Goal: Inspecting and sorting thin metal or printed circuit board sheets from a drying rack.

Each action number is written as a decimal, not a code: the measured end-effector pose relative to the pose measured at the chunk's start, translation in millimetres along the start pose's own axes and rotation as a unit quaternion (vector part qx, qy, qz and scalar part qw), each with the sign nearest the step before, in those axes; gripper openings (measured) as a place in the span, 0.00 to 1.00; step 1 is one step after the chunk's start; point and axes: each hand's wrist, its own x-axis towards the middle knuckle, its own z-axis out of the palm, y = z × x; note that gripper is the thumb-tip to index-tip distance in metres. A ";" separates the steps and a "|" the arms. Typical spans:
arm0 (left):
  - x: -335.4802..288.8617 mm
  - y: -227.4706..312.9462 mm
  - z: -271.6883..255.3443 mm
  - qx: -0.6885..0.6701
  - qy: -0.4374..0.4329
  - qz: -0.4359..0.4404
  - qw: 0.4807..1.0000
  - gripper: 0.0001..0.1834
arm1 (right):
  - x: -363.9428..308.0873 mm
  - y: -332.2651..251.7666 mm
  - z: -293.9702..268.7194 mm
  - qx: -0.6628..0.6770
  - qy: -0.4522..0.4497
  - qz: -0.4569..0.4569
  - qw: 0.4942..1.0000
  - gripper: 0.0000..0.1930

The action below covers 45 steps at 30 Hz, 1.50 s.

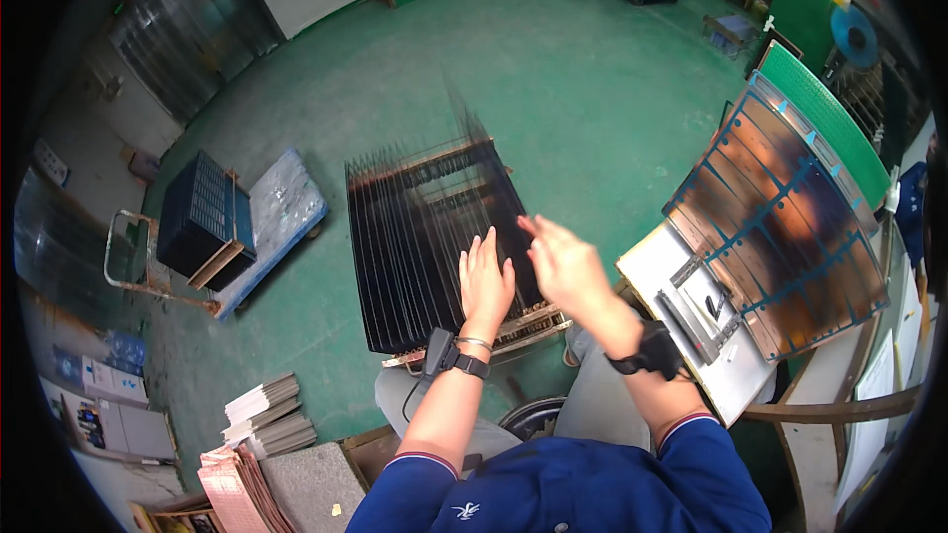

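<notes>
In front of me stands a rack [548, 321] holding several thin dark panels [395, 266] upright in a row. Over its right part, my left hand [486, 281] reaches with fingers stretched out and nothing visible in them. Beside it my right hand [565, 262] is raised, slightly blurred, its fingers loosely bent and apart, with nothing seen in the grasp. Thin blurred edges [469, 118] rise above the rest at the rack's far right. Whether either hand touches a panel is hard to make out.
On the right, a copper-coloured panel with blue lines [780, 217] leans above a white-topped table [647, 255] bearing a dark frame-like fixture [691, 311]. A blue trolley [281, 202] carries a dark stack [202, 217] on the left. Piled sheets [262, 415] lie lower left.
</notes>
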 end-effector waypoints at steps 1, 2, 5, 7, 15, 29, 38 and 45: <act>-0.5 -0.8 -1.4 -0.002 0.001 -0.003 1.000 0.31 | 13.7 -15.5 -27.8 0.021 0.039 -0.012 0.999 0.12; -1.7 -3.6 -2.8 -0.004 0.005 -0.005 1.000 0.31 | 24.0 -43.4 -61.5 0.149 0.060 0.125 0.979 0.11; -1.7 -16.1 -2.0 -0.138 0.042 -0.025 0.989 0.29 | 29.5 -49.0 -151.2 0.139 0.163 0.111 0.971 0.15; 0.0 -26.0 -4.6 -0.366 0.085 -0.056 0.925 0.26 | 19.9 -42.3 -187.1 0.275 0.237 0.107 0.926 0.18; -32.9 -15.8 -63.0 -0.813 -0.056 -0.245 0.525 0.29 | -72.1 27.8 -196.2 0.452 0.307 0.190 0.816 0.22; -65.2 -33.2 -130.5 -0.811 0.028 -0.186 0.554 0.18 | -120.2 43.5 -166.4 0.565 0.046 0.332 0.754 0.25; -63.1 -36.5 -150.0 -0.786 -0.001 -0.209 0.582 0.23 | -79.8 47.6 -142.9 0.539 -0.061 0.340 0.768 0.19; -74.0 -22.3 -169.5 -0.854 0.018 -0.153 0.498 0.35 | -76.6 60.4 -98.6 0.617 0.055 0.276 0.735 0.15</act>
